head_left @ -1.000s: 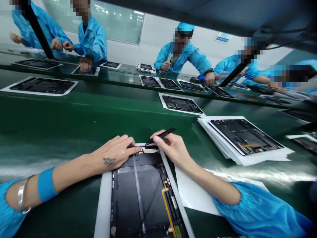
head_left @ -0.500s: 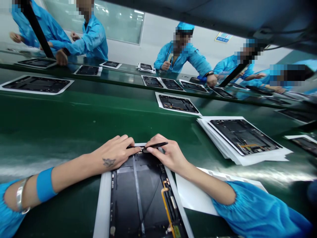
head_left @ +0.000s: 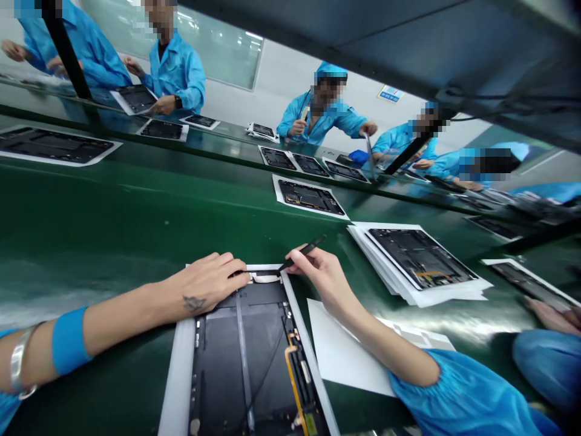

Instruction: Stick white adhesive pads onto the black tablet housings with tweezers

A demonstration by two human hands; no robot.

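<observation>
An open tablet housing [head_left: 240, 363] lies on a white-framed sheet, its dark inside showing a grey strip and an orange flex cable. My left hand [head_left: 209, 283] rests flat on its far edge, fingertips beside a small white strip [head_left: 265, 278]. My right hand [head_left: 318, 274] pinches black tweezers [head_left: 303, 253], their tip close to that strip and pointing toward the housing's far edge. Whatever lies under my left fingertips is hidden.
The green conveyor belt [head_left: 91, 242] carries several dark tablet housings on white sheets, with a stacked pile [head_left: 420, 259] to my right. A loose white sheet [head_left: 345, 351] lies under my right forearm. Co-workers in blue [head_left: 322, 115] work across the belt; another person's hand [head_left: 549, 313] shows at right.
My right hand has drawn back to the right from my left hand, tilting the tweezers up. The view has shifted and tilted slightly, and co-workers' arms have moved.
</observation>
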